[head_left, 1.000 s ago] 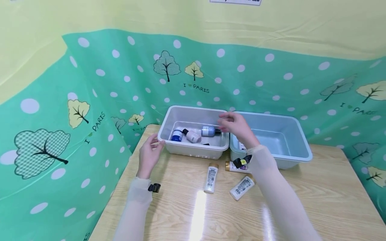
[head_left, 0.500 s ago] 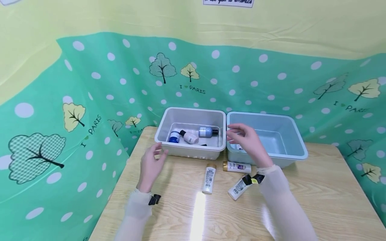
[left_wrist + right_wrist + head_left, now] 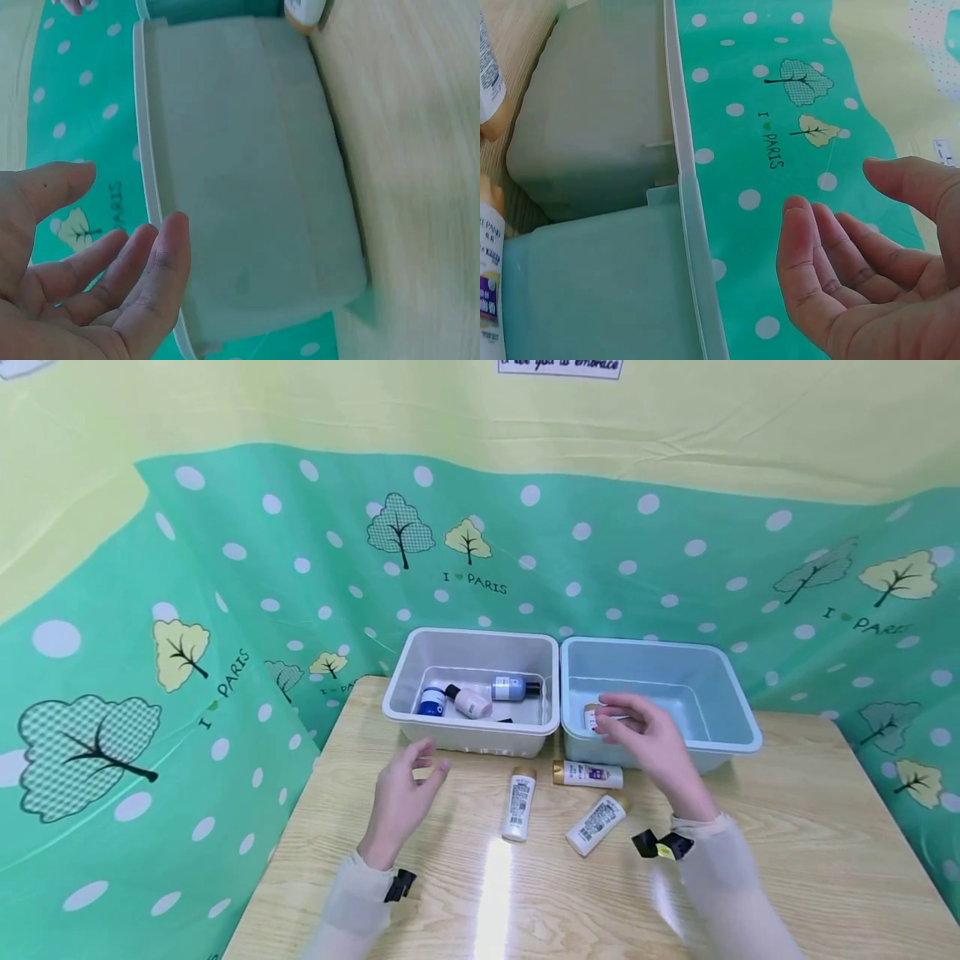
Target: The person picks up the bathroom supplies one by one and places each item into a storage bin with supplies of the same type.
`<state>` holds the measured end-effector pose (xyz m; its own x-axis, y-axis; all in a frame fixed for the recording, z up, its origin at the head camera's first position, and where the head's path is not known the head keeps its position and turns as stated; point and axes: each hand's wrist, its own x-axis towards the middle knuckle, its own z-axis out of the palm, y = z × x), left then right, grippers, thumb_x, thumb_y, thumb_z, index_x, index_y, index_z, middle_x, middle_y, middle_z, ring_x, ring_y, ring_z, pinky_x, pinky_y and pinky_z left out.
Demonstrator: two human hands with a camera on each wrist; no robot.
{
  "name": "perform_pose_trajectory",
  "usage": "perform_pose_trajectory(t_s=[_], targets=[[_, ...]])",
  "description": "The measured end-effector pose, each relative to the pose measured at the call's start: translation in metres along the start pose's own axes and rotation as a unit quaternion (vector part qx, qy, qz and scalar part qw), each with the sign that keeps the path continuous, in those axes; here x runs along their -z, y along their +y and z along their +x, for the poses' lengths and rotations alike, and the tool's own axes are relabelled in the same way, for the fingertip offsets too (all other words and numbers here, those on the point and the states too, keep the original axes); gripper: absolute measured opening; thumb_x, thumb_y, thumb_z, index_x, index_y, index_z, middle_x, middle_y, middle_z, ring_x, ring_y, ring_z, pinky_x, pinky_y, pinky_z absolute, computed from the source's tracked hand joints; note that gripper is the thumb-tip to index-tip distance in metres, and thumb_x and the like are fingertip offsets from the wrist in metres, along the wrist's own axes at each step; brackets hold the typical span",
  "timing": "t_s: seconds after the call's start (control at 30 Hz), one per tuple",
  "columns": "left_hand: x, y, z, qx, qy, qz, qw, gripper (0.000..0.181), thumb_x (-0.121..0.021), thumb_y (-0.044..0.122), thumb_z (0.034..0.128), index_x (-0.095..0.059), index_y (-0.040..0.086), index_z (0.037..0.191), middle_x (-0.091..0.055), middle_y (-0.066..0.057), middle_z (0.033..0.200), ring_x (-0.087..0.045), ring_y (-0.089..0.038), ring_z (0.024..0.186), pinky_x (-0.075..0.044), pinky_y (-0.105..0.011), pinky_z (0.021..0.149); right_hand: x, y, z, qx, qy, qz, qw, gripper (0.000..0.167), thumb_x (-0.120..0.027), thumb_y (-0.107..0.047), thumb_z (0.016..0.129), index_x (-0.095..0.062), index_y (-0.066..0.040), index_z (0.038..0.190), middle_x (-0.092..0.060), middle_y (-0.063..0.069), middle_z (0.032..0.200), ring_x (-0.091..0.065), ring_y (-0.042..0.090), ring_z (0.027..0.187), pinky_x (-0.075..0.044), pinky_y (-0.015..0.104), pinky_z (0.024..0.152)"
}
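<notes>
**White bottle in the light blue bin, nothing in my grip**

The white bottle sits at the near left of the light blue bin, its lower part hidden behind the bin's wall. My right hand is over the near rim, just right of that bottle. My fingers are loosely curved, with the thumb well away from them, and I have hold of nothing.

To the left, its rim just beside the blue one, stands the grey bin. In it I see a dark blue bottle at the left, a pink bottle in the middle, tipped over, and a pale blue bottle lying at the right, black cap pointing right. My left hand is in front of this bin's near left side, half open, thumb and fingers apart, also holding nothing.

Nearer me, three gold-capped bottles lie on the wooden table: an upper right bottle close to the blue bin, a left bottle, and a slanted bottle nearest me at the right. Beyond the bins hangs a green and yellow cloth printed with trees and white dots.
</notes>
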<state>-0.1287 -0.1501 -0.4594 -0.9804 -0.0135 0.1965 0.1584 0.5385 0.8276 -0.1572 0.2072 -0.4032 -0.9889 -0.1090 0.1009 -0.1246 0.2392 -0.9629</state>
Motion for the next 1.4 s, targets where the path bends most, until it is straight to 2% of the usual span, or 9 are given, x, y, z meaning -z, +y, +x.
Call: perform_pose_trajectory(t_s=[0.23,0.47,0.67,0.9,1.0,1.23,1.4], targets=[[-0.014,0.001,-0.011,-0.017,-0.014,0.008,0.9997,0.043,-0.074,0.021,0.0931,-0.062,0.003,0.130,-0.066,-0.012,0.120,-0.066,-0.031,0.104,-0.061,-0.031,0.076,0.014,0.007,-0.019,0.010,0.036,-0.025,0.9990,0.041,-0.065,-0.022,0.100,-0.057,-0.001,0.134,-0.063,0.020,0.119,-0.069,0.023,0.098,-0.059,0.027,0.083],[-0.022,0.002,-0.017,-0.018,-0.036,0.019,0.9990,0.041,-0.076,0.022,0.0918,-0.063,0.006,0.128,-0.066,-0.011,0.120,-0.066,-0.028,0.103,-0.061,-0.029,0.076,0.033,0.015,-0.035,0.012,0.092,-0.057,0.9941,0.042,-0.067,-0.026,0.099,-0.059,-0.003,0.134,-0.063,0.017,0.119,-0.070,0.023,0.093,-0.059,0.024,0.077],[-0.028,0.002,-0.020,-0.013,-0.053,0.026,0.9982,0.044,-0.076,0.024,0.0917,-0.063,0.005,0.129,-0.066,-0.011,0.121,-0.065,-0.028,0.104,-0.060,-0.028,0.077,0.051,0.024,-0.042,0.014,0.135,-0.078,0.9876,0.039,-0.067,-0.023,0.099,-0.060,-0.003,0.131,-0.067,0.004,0.113,-0.068,0.021,0.087,-0.059,0.022,0.072],[-0.037,0.000,-0.022,-0.022,-0.076,0.024,0.9965,0.046,-0.075,0.027,0.0921,-0.063,0.004,0.130,-0.065,-0.012,0.123,-0.065,-0.031,0.105,-0.059,-0.024,0.075,0.073,0.031,-0.052,-0.016,0.179,-0.075,0.9808,0.038,-0.069,-0.022,0.097,-0.063,-0.007,0.131,-0.067,-0.004,0.110,-0.065,0.011,0.089,-0.056,0.019,0.070],[-0.043,-0.001,-0.021,-0.025,-0.090,0.021,0.9954,0.048,-0.074,0.030,0.0928,-0.063,0.003,0.131,-0.064,-0.013,0.123,-0.065,-0.032,0.105,-0.059,-0.024,0.074,0.083,0.035,-0.056,-0.026,0.199,-0.088,0.9758,0.038,-0.069,-0.023,0.097,-0.063,-0.008,0.131,-0.066,-0.005,0.110,-0.063,0.011,0.088,-0.056,0.017,0.068],[-0.058,0.002,-0.018,-0.015,-0.121,0.019,0.9923,0.052,-0.073,0.032,0.0936,-0.060,0.002,0.134,-0.065,-0.014,0.122,-0.064,-0.032,0.106,-0.060,-0.030,0.078,0.102,0.046,-0.061,-0.067,0.251,-0.098,0.9607,0.043,-0.068,-0.024,0.097,-0.061,-0.002,0.134,-0.063,-0.012,0.107,-0.061,0.007,0.084,-0.054,0.014,0.062],[-0.068,0.001,-0.016,-0.004,-0.139,0.027,0.9900,0.053,-0.074,0.029,0.0926,-0.058,0.001,0.135,-0.065,-0.014,0.121,-0.065,-0.031,0.104,-0.060,-0.036,0.081,0.114,0.052,-0.064,-0.110,0.274,-0.102,0.9500,0.047,-0.066,-0.031,0.098,-0.059,-0.005,0.137,-0.060,-0.012,0.110,-0.058,0.007,0.087,-0.054,0.014,0.063]])
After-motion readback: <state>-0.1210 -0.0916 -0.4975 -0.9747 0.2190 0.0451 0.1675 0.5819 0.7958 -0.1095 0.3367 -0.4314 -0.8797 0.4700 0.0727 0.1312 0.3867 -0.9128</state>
